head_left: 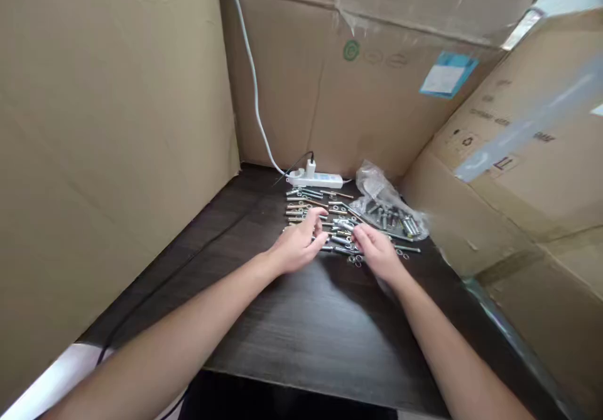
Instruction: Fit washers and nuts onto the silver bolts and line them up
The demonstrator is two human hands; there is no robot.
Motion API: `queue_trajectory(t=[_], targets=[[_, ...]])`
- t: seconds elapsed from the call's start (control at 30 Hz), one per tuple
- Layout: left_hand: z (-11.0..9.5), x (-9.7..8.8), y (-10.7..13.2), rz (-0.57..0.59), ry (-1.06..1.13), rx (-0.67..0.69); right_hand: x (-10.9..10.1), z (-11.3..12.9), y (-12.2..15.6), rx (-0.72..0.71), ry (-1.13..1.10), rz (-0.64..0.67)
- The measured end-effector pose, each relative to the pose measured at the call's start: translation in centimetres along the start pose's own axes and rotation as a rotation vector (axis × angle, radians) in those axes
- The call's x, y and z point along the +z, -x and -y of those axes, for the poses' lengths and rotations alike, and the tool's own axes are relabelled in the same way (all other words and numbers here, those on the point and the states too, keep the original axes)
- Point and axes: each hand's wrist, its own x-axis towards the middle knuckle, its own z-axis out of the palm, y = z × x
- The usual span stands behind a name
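Several metal bolts (306, 203) lie in rows on a dark wooden table (301, 319), with small washers (355, 260) at the near edge of the pile. My left hand (299, 244) rests at the left of the pile with fingers curled and pinched on a bolt. My right hand (377, 250) sits just right of it, fingers bent down onto the bolts and washers; what it grips is too small to make out. Behind my right hand a clear plastic bag (386, 210) holds more bolts.
A white power strip (315, 179) with a plugged adapter lies at the back, its white cable (254, 87) running up the wall. Large cardboard boxes (108, 131) close in the left, the back and the right. A black cable (155, 288) crosses the table's left part.
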Motion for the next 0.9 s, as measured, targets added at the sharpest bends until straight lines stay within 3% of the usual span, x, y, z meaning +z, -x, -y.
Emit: queue_trajectory(t=[0.13, 0.5, 0.9], targets=[[-0.5, -0.1, 0.0, 0.078, -0.036, -0.011, 1.0, 0.8, 1.1, -0.091, -0.004, 0.059], [-1.3, 0.6, 0.1, 0.168, -0.048, 0.010, 0.5, 1.9, 1.6, -0.066, 0.012, 0.058], [-1.2, 0.1, 0.0, 0.174, -0.028, 0.061, 1.5, 1.7, 1.9, -0.074, -0.102, 0.155]])
